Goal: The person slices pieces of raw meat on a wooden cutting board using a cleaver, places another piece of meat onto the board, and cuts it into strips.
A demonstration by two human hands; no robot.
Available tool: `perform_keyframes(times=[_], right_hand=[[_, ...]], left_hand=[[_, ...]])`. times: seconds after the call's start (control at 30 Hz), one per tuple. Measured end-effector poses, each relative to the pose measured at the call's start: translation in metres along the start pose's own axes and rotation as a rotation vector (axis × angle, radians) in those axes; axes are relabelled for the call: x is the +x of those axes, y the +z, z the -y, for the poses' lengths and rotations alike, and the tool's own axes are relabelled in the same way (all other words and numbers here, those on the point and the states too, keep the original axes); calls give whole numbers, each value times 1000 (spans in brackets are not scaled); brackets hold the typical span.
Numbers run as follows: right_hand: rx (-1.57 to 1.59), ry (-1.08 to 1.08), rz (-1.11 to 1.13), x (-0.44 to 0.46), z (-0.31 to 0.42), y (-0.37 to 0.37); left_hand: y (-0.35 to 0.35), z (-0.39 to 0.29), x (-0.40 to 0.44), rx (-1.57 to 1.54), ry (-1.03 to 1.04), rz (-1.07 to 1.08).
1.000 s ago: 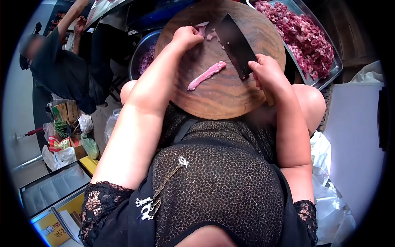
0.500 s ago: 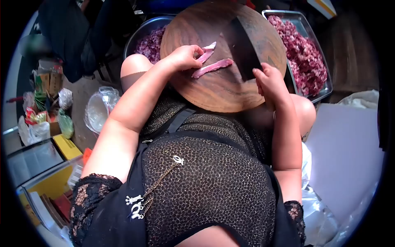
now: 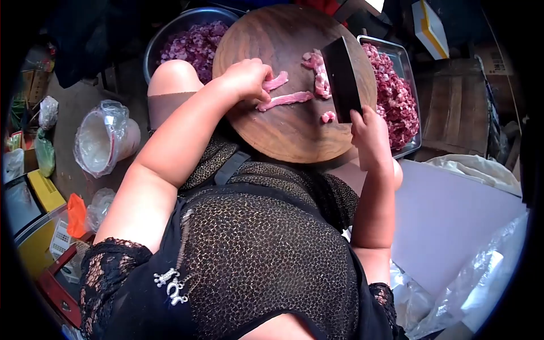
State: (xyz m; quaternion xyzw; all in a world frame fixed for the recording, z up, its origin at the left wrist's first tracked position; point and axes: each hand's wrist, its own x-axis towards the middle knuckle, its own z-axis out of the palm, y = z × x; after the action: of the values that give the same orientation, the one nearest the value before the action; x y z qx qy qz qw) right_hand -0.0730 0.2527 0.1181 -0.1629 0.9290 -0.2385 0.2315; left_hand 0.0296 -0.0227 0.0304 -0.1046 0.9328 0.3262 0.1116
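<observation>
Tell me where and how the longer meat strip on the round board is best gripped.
Probably its left end, pinched from the left: the longer meat strip lies roughly crosswise on the round board, with that end beside the left hand and the other pointing toward the cleaver.

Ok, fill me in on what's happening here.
A person's right hand holds a cleaver at a round wooden board, while the left hand holds one end of a meat strip. A second strip lies beside it, and cut pieces sit by the cleaver. A bowl and a tray, both holding chopped meat, stand on either side.
</observation>
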Motion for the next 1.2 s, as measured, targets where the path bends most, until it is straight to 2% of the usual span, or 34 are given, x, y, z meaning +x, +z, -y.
perform_keyframes(times=[0.03,0.07,0.13,0.2,0.23,0.27,0.33,0.4,0.5,0.6,0.67,0.73,0.8,0.93,1.0,1.07,1.1,1.17,1.2], right_hand=[[111,-28,-17,-4,-11,3],[-44,-271,-141,-1,-36,13],[-50,-185,-196,-23,-23,15],[243,30,-154,-37,-22,23],[296,67,-146,-42,-21,26],[351,106,-138,-47,-21,29],[311,90,-140,-53,-23,32],[329,63,-140,-56,-27,35],[339,78,-126,-58,-25,35],[378,80,-120,-60,-18,37],[288,63,-63,-60,-13,34],[246,44,-62,-56,-17,35],[163,33,44,-49,-21,35],[2,-123,24,-38,-25,42],[-118,-121,3,-41,-15,36],[-125,-102,0,-37,-21,39],[-162,-136,-13,-37,-21,38],[-187,-165,-28,-37,-23,41],[-171,-196,-55,-38,-26,42]], left_hand=[[2,1,-1,48,51,-95],[3,3,0,98,100,-189],[6,-2,9,92,104,-213],[8,-12,16,260,114,-245],[22,-7,25,283,159,-382],[26,-4,31,279,164,-375],[32,-2,38,321,325,-443],[35,-8,44,278,352,-405],[37,-27,47,-45,207,-139],[37,-31,45,-33,194,-112],[39,-32,45,-56,201,-155],[36,-38,41,-82,62,-203],[32,-40,38,-79,74,-181],[32,-33,30,-61,173,-111],[32,-25,26,-49,195,-107],[19,-19,14,-53,76,16],[12,-16,8,-42,82,25],[0,-11,-4,79,-88,192],[1,-9,-10,91,-85,198]])
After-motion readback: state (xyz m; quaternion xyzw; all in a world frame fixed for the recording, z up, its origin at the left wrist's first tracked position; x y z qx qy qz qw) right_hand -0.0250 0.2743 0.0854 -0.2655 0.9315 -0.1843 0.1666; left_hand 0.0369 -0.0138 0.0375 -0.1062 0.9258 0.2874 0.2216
